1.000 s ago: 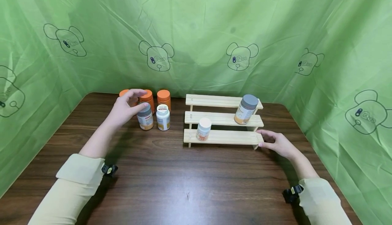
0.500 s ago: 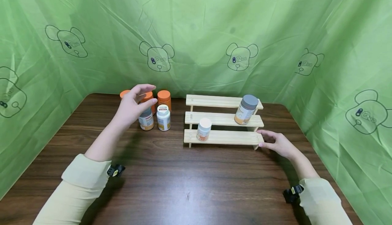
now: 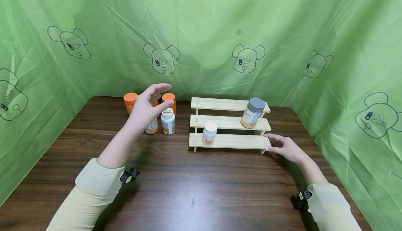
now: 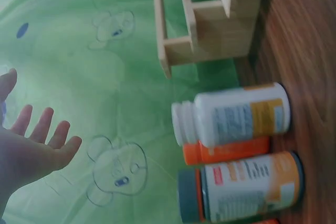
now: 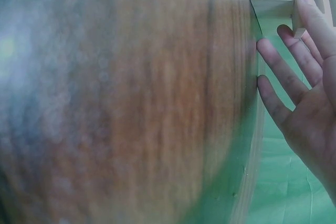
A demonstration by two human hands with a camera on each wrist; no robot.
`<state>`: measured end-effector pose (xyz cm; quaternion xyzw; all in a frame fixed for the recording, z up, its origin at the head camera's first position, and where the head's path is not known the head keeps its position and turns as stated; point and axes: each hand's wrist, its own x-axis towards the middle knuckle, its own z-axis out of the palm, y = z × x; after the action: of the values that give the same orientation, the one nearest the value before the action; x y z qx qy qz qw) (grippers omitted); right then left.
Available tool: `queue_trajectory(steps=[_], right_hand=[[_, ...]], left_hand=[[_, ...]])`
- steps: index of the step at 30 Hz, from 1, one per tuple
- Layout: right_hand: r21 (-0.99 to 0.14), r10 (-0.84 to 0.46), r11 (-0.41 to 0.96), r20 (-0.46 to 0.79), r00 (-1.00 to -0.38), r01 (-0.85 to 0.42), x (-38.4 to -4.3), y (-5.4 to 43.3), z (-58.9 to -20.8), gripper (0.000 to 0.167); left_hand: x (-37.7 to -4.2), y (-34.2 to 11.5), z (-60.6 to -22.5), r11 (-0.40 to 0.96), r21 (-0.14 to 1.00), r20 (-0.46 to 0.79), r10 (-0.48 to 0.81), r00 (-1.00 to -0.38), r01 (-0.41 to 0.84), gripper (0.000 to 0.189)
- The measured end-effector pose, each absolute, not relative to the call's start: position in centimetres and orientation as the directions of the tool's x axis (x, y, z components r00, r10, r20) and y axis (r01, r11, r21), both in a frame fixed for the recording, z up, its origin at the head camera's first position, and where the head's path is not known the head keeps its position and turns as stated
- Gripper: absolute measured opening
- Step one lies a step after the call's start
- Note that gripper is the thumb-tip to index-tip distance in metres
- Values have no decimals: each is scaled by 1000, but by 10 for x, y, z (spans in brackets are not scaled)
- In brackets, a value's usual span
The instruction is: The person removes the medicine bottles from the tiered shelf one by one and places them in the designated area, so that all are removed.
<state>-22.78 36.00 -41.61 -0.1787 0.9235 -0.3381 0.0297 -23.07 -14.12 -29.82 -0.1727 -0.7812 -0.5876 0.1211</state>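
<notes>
My left hand (image 3: 146, 110) hovers over a group of pill bottles, fingers spread and thumb apart, holding nothing. Closest below it are a white bottle (image 3: 168, 124) and a grey-lidded bottle (image 4: 252, 188), which the hand partly covers in the head view. Behind them stand orange-capped bottles (image 3: 169, 99), one mostly hidden. With thumb and fingers, my right hand (image 3: 285, 149) pinches the right end of the lowest board of a three-step wooden rack (image 3: 237, 141). On that board stands a small white bottle (image 3: 209, 133); a larger grey-lidded bottle (image 3: 252, 114) is on the middle step.
The dark wooden table (image 3: 188, 189) stretches in front of the rack and bottles. Green cloth (image 3: 204, 32) with bear drawings encloses the back and sides.
My left hand has moved right and slightly up, from beside the grey-lidded bottle to above the white one, and is still empty. The right hand stays at the rack's end.
</notes>
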Motion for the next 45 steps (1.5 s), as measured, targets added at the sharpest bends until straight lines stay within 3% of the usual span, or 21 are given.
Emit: queue_trajectory(steps=[7,25,38,45], right_hand=[[-645,-354,697,71,-932,-314,-239,375,-435,53],[-643,-347,702,70,-935,-308,-239,376,-437,53],[-636,-352,706,66,-934,-311,-235,370,-429,53],[-638,-343,711,53,-938,-297,-240,377,-435,54]], left_hand=[[-225,-120,-290,211,871,423,140,-895,444,53],[-189,-66,-259,150,883,402,246,-882,444,59],[-195,-32,-264,153,860,431,290,-854,486,56],[-228,-13,-300,157,860,432,282,-857,485,59]])
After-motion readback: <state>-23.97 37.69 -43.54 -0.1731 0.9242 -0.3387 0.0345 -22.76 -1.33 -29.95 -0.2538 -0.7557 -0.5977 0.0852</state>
